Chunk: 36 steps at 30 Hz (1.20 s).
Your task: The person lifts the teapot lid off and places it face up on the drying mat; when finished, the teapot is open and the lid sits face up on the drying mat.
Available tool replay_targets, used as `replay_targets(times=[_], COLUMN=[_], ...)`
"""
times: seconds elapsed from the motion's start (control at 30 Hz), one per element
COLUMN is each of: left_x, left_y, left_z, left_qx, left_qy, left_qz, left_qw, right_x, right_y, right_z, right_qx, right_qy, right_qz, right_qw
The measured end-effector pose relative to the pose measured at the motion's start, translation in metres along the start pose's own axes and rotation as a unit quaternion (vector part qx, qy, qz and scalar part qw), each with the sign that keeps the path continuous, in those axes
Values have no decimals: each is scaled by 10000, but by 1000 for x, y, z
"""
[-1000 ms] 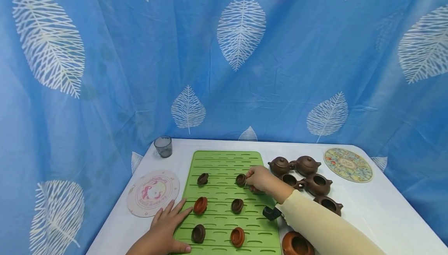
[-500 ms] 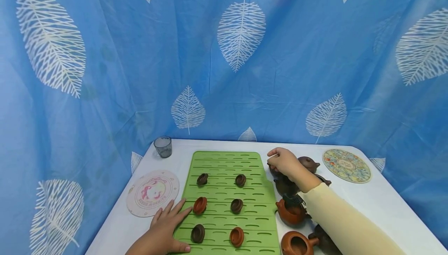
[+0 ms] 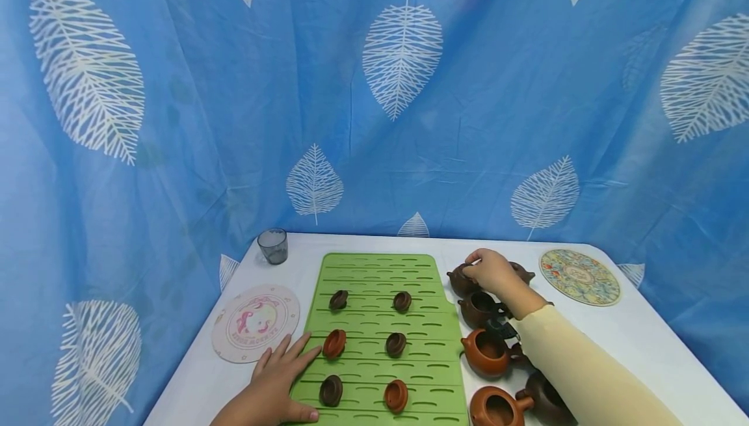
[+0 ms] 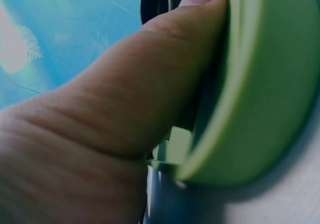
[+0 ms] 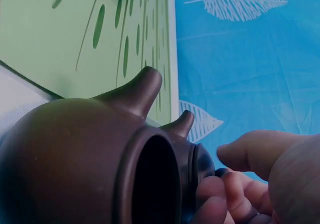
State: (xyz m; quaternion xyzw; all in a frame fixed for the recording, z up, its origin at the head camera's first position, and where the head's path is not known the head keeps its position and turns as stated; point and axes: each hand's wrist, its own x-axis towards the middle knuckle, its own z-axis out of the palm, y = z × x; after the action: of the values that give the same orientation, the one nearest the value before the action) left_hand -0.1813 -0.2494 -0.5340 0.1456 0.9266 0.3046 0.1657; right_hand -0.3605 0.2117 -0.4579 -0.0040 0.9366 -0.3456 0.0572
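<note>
Several teapot lids lie on a green ridged mat [image 3: 374,364], among them an orange-brown lid [image 3: 396,396] and a dark brown lid [image 3: 331,390]. My left hand [image 3: 277,377] rests spread on the mat's left edge; its thumb [image 4: 150,68] crosses the mat's rim. At the back of the teapot group, my right hand [image 3: 494,273] has its fingers curled round the knob of a dark brown teapot's lid [image 5: 202,164], with the thumb close by. That teapot [image 3: 460,281] stands on the table with its lid seated on it. An open dark teapot [image 5: 75,159] fills the near right wrist view.
Beside the mat stand lidless teapots, including an orange-brown teapot [image 3: 487,364] and another in front [image 3: 488,410]. A patterned round coaster [image 3: 579,276] lies at the right, a pink-white round coaster [image 3: 255,323] at the left. A grey glass [image 3: 273,247] stands at the back left corner.
My right hand has moved from the mat's right side, near a lid, back and right to the rear teapot, then lowered onto its lid's knob. The left hand has stayed put.
</note>
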Motion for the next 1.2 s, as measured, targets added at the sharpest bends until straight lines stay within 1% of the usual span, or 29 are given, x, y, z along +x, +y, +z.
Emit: replay_targets(times=[0.17, 0.43, 0.73, 0.9, 0.97, 1.07, 1.13, 1.2], left_x=[-1, -1, -1, -1, -2, -2, -2, -2], left_y=[1, 2, 3, 4, 4, 4, 4, 4], left_z=[1, 1, 0, -1, -1, -2, -2, -1], left_qx=[6, -1, -39, -60, -55, -43, -36, -28], left_qy=[33, 42, 27, 1, -1, 10, 5, 5], left_qz=[3, 9, -11, -25, -29, -40, -34, -25], left_qw=[10000, 10000, 10000, 10000, 10000, 10000, 10000, 10000], right_x=[-2, -4, -2, -3, -2, -2, -2, -2], right_y=[3, 7, 10, 12, 12, 12, 13, 14], right_z=[-3, -4, -6, -9, -9, -7, -5, -3], right_qx=[-127, 87, -3, 7, 95, 395, 722, 1136], right_qy=[-82, -51, -64, -27, 9, 52, -5, -110], right_qz=[-55, -63, -133, -37, -58, -124, -117, 0], right_qw=[9999, 9999, 9999, 10000, 9999, 9991, 9973, 9935])
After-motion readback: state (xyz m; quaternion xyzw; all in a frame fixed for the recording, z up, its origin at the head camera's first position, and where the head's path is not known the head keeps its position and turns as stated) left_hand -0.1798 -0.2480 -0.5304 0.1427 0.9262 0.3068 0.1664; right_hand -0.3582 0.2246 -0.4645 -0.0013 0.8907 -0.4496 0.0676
